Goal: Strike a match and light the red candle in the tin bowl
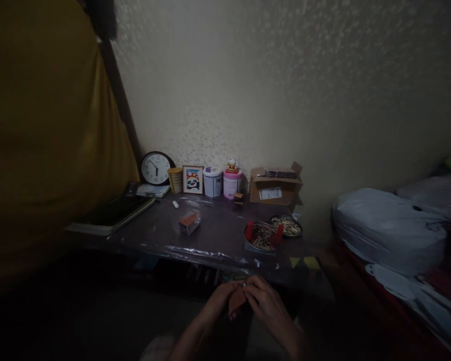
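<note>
Low in the head view, in front of the table edge, my left hand [222, 300] and my right hand [263, 298] come together around a small flat orange-brown piece [237, 299], perhaps thin card. The fingers of both hands are closed on its upper part, where a small pale spot shows. Dim light hides its exact kind. Beyond them on the table lies a small orange-brown box [189, 220] with clear plastic about it. A round tin [262, 246] nearby holds dark and pale bits and two red pieces.
A plastic-covered table [214, 230] stands against the wall. Along its back are a clock [156, 168], a framed panda picture [193, 179], two tubs [212, 181] and a cardboard box [272, 188]. A second round tin [286, 226] holds pale sticks. White bags [389, 225] lie at right.
</note>
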Tool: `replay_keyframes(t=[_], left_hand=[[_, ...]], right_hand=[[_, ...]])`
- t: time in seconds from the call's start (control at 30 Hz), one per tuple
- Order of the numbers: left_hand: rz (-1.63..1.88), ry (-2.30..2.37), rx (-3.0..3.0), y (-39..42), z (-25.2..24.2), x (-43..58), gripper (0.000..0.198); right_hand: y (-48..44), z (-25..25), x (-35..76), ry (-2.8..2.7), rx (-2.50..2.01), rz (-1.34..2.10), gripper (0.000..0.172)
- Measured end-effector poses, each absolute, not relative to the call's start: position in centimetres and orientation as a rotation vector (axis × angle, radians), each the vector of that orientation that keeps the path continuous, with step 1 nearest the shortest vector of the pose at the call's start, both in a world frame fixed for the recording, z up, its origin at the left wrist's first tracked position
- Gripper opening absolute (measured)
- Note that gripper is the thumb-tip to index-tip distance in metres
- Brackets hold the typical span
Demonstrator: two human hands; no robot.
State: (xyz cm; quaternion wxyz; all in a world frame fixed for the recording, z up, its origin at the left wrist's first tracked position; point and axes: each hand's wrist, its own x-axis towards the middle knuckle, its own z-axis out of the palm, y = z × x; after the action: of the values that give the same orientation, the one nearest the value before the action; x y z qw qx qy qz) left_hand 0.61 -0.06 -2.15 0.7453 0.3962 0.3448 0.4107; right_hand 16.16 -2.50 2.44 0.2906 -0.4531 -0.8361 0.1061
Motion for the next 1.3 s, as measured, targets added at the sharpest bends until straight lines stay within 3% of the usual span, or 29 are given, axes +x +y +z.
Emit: replay_keyframes(t=[0.57, 1.3], left_hand=[[0.871, 0.776, 0.954, -0.2, -2.5, 0.7, 0.032], [0.802, 0.872, 1.101, -0.4, -2.3, 0.7, 0.041]], right_hand=[[-2.6, 1.8, 16.6, -2.288, -1.232, 0.277, 0.018], [-2.6, 0.9, 17.1, -2.272, -1.294, 0.445, 0.013]])
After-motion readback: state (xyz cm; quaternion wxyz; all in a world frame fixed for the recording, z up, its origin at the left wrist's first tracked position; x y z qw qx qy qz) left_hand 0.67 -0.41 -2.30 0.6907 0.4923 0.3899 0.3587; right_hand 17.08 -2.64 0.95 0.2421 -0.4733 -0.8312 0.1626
